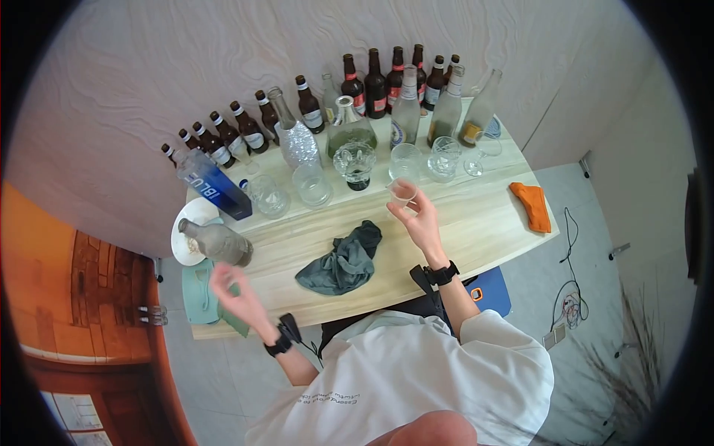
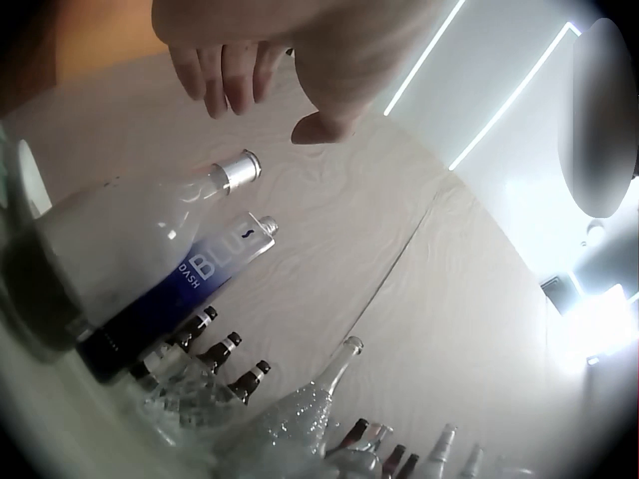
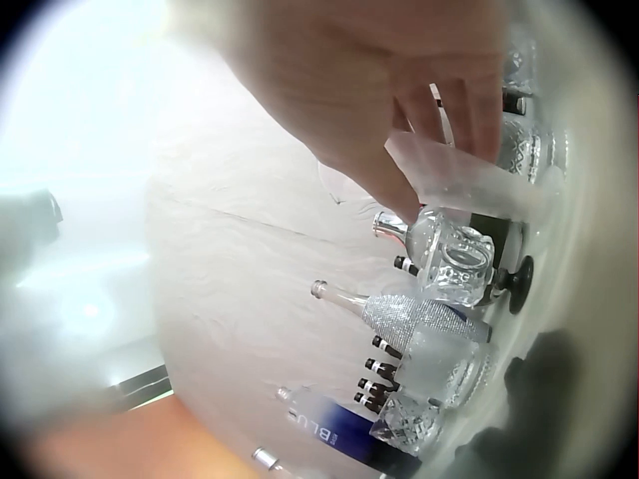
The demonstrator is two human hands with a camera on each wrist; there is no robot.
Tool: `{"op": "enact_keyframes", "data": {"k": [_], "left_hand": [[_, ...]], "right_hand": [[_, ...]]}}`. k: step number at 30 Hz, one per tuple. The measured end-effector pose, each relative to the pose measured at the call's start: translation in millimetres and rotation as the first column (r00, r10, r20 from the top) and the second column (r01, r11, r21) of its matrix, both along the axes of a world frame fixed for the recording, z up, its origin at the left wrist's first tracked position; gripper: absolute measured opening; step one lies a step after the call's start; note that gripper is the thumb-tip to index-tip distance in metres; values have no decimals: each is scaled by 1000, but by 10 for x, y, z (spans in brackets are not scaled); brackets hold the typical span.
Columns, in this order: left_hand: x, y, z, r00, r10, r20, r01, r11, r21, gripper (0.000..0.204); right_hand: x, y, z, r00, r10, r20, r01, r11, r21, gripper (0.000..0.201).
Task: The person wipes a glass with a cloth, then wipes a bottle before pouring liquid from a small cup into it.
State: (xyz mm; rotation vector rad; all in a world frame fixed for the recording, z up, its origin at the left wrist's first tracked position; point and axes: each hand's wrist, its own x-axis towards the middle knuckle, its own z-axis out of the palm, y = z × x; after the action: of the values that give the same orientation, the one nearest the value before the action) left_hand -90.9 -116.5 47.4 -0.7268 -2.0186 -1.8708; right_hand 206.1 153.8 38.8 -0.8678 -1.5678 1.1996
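Observation:
The right hand (image 1: 420,219) holds a small clear cup (image 1: 402,193) above the table, in front of the row of glasses; in the right wrist view the thumb and fingers close round the cup (image 3: 464,178). At the left, the left hand (image 1: 239,296) is raised near a frosted bottle (image 1: 217,242) without touching it, fingers loosely bent and nothing in them. The left wrist view shows this hand (image 2: 275,60) above the silver-necked bottle (image 2: 130,235). A crumpled dark green cloth (image 1: 341,264) lies on the table between the hands.
Brown bottles (image 1: 375,85) stand along the wall behind clear bottles and glasses (image 1: 312,186). A blue bottle (image 1: 216,186), white plate (image 1: 186,230) and green tray (image 1: 197,291) are at the left. An orange cloth (image 1: 531,207) lies near the right edge.

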Motion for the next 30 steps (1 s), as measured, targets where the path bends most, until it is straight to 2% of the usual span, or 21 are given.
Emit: {"op": "enact_keyframes", "data": {"k": [2, 4, 6, 8, 11, 14, 17, 18, 19, 21, 22, 25, 26, 30], "left_hand": [[373, 40, 83, 949, -268, 164, 297, 935, -193, 26], [694, 164, 57, 893, -416, 168, 449, 823, -349, 29], [898, 267, -140, 850, -506, 149, 516, 739, -433, 36], [1090, 370, -121, 828, -553, 91, 533, 727, -433, 42], [1181, 484, -77, 789, -613, 39, 548, 675, -494, 52], [1197, 566, -102, 786, -617, 28, 526, 645, -555, 57], [1138, 614, -181, 779, -624, 58, 533, 611, -585, 53], [1118, 626, -190, 770, -634, 73, 545, 594, -592, 51], [1109, 634, -195, 771, -632, 79, 549, 597, -584, 48], [1109, 655, -190, 770, -632, 91, 561, 602, -568, 43], [1114, 666, -174, 759, -638, 131, 601, 608, -519, 39], [1157, 651, -46, 733, -658, 175, 660, 623, -420, 34], [1161, 627, -8, 742, -654, 149, 643, 631, -434, 33], [1161, 535, 140, 771, -632, 78, 589, 662, -463, 33]], "right_hand": [[-93, 25, -89, 999, 29, 32, -29, 1000, 4, 56], [-154, 50, -185, 998, 37, 51, -36, 999, -29, 55], [-193, 94, -255, 997, 44, 60, -41, 998, -53, 55], [-188, 102, -326, 997, 51, 56, -46, 995, -86, 56], [-145, 73, -367, 987, 44, 156, -33, 997, -72, 64], [-55, -184, -248, 942, -243, 232, 210, 965, 160, 70], [195, -470, 149, 875, -256, 412, 206, 965, 162, 70], [254, -545, 231, 869, -198, 454, 148, 979, 143, 66], [289, -590, 254, 852, -54, 521, 33, 998, 48, 66], [338, -679, 272, 765, 238, 599, -176, 971, -161, 67], [286, -772, 279, 810, 239, 536, -230, 970, -84, 64], [59, -887, 157, 800, 289, 526, -341, 940, 3, 66], [-7, -917, 141, 809, 296, 508, -329, 944, -25, 54], [-162, -904, 118, 842, 311, 440, -349, 937, 5, 36]]}}
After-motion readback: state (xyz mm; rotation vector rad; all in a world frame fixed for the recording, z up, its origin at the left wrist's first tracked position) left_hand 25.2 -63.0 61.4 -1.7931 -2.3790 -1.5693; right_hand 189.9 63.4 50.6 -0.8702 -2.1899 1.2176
